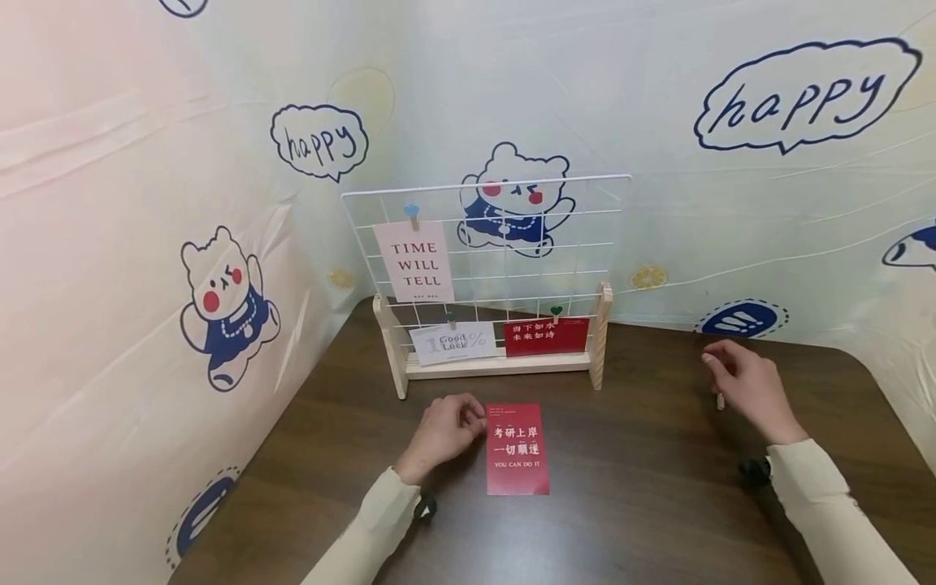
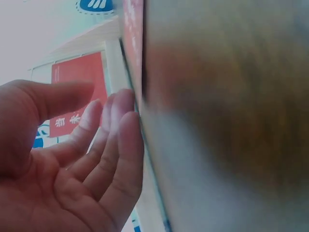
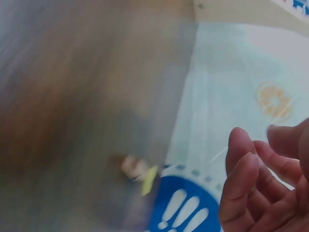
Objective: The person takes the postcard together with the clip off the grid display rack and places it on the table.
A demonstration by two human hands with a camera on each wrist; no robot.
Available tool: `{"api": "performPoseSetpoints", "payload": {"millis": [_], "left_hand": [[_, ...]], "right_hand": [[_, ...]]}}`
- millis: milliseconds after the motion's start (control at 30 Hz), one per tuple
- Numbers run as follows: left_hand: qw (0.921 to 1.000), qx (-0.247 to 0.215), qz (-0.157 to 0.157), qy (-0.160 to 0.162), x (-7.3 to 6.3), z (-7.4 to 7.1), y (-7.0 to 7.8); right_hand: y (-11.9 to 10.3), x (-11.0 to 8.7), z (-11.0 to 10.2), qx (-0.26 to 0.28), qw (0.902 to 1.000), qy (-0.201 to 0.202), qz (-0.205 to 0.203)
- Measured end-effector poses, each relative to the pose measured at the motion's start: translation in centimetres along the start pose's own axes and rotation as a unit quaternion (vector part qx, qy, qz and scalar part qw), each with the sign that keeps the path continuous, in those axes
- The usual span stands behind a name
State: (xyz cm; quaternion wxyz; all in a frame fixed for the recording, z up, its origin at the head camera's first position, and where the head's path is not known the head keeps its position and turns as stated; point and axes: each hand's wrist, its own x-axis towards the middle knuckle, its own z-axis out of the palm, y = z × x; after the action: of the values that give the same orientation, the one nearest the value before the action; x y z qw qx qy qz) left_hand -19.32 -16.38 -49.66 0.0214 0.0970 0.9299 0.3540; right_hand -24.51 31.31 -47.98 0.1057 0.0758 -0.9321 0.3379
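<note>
A red card (image 1: 517,449) with white lettering lies flat on the table. At its left edge is my left hand (image 1: 442,432), fingers loosely bent; whether they touch the card is hard to tell. The left wrist view shows nothing between the thumb and fingers of that left hand (image 2: 87,159). On the right side, my right hand (image 1: 749,386) hovers over a small wooden clip (image 1: 720,401). In the right wrist view the clip (image 3: 135,167) has a yellow piece and lies apart from the relaxed fingers of my right hand (image 3: 265,183).
A white wire grid (image 1: 504,280) in a wooden stand (image 1: 497,367) rises behind the card. Clipped to it are a pink card (image 1: 414,268), a white card (image 1: 455,341) and another red card (image 1: 544,337). A printed curtain (image 1: 621,97) hangs behind the brown table (image 1: 629,455).
</note>
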Motion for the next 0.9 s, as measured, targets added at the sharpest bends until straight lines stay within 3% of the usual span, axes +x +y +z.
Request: {"api": "performPoseSetpoints", "payload": {"millis": [167,333,500,633,900], "left_hand": [[0.9974,-0.023,-0.011,0.068,0.3,-0.8,0.2],[0.9871,-0.052,0.001,0.151,0.6,-1.9,0.2],[0.9697,-0.101,0.019,0.221,1.2,-3.2,0.3],[0.9568,-0.132,0.028,0.258,1.5,-4.4,0.4],[0.9438,-0.129,0.032,0.302,2.0,-6.3,0.5]], "right_hand": [[-2.6,0.3,0.4,0.027,0.9957,0.069,-0.056],[-4.9,0.9,0.7,0.042,0.9898,0.104,-0.088],[-7.2,1.6,0.8,0.050,0.9872,0.108,-0.106],[-8.8,2.5,1.1,0.054,0.9845,0.108,-0.127],[-11.8,4.0,2.0,0.075,0.9822,0.091,-0.146]]}}
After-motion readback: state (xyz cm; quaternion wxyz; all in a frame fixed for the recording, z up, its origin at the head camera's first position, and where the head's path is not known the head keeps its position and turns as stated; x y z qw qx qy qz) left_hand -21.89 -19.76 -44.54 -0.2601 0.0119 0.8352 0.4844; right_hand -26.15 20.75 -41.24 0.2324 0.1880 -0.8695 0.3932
